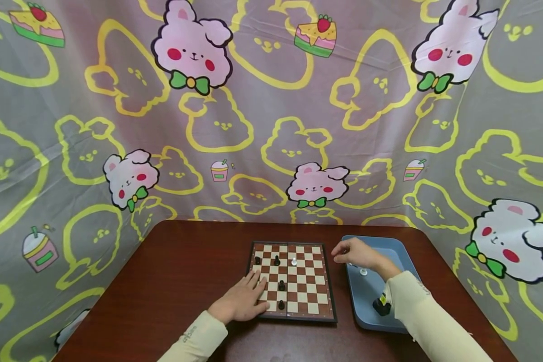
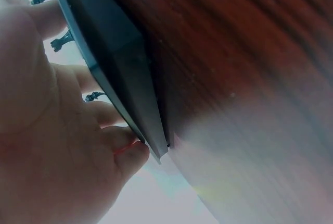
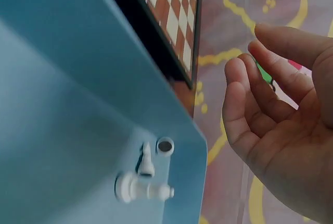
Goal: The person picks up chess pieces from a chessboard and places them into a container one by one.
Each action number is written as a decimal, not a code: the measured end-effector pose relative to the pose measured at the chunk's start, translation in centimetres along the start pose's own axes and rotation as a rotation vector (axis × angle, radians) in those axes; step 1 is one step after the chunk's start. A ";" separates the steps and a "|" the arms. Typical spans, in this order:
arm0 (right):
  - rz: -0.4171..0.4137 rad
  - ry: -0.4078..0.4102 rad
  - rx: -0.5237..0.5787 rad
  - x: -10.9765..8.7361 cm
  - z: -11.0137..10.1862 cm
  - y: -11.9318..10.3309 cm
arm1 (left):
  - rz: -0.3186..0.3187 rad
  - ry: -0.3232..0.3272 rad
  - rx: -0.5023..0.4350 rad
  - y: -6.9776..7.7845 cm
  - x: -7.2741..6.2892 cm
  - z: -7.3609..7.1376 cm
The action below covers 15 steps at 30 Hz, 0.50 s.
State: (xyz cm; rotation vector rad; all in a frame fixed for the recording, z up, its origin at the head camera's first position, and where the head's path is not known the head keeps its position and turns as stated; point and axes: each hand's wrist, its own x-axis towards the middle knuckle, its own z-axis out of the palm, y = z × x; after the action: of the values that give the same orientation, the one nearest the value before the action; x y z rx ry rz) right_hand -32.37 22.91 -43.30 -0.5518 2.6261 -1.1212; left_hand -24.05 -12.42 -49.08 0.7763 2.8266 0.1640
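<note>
the chessboard (image 1: pixel 304 295) lies on the bench (image 1: pixel 185 271) with black pieces (image 1: pixel 277 261) and a white piece (image 1: pixel 294 262) standing on it, so press its left edge lightly with your left hand (image 1: pixel 242 299), whose spread fingers grip nothing, without brushing pieces. right of the chessboard hangs your right hand (image 1: pixel 358 254), fingers loosely bent, thumb apart, nothing visible in them; to pick from the white pieces (image 3: pixel 147 166) in the tray (image 1: pixel 364 307), further right of the chessboard, pinch one by its body and lift it straight up.

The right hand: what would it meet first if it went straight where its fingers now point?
The right hand would probably meet the black-rimmed brown-and-cream square chessboard, or pass above it; height is unclear.
</note>
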 end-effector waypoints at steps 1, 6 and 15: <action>0.003 0.007 -0.015 0.2 0.3 -0.2 | -0.001 0.000 0.003 0.0 0.0 0.0; -0.001 0.018 -0.041 1.1 1.8 -1.0 | -0.002 0.004 0.014 -0.1 0.1 0.2; -0.076 -0.002 -0.057 2.4 4.1 -1.7 | -0.002 0.001 0.015 -0.1 0.1 0.2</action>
State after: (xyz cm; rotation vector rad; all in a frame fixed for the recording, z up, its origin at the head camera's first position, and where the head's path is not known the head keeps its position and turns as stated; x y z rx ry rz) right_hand -32.63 18.19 -45.05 -0.6687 2.6630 -1.0700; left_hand -24.12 -12.42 -49.27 0.7769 2.8331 0.1426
